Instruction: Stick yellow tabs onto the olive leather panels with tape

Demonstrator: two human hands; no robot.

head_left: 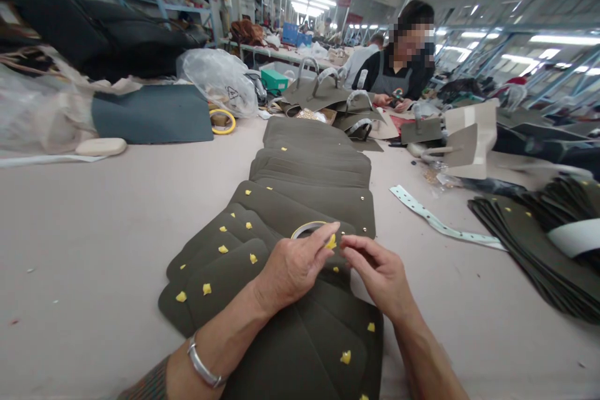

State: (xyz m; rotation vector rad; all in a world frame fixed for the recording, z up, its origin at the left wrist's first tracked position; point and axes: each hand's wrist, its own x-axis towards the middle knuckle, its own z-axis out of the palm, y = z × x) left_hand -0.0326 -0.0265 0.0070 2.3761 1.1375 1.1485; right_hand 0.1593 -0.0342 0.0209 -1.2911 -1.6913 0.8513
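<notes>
My left hand (291,272) grips a roll of yellow tape (307,227), most of it hidden behind the fingers. A yellow bit of tape (331,242) shows at its fingertips. Just to the right, my right hand (382,272) is closed in a pinch; whatever is between its fingertips is too small to make out. Both hands are above overlapping dark olive panels (300,337), which are fanned out along the table. Small yellow tape pieces (207,289) dot many of the panels. Small shiny metal studs (362,198) show near the right edge of some.
A measuring strip (440,222) lies right of the panels, beside a stack of dark pieces (534,256). Bag parts with wrapped handles (323,90) stand at the back, near a co-worker (398,69). At left are a grey-blue sheet (152,114) and another tape roll (222,122).
</notes>
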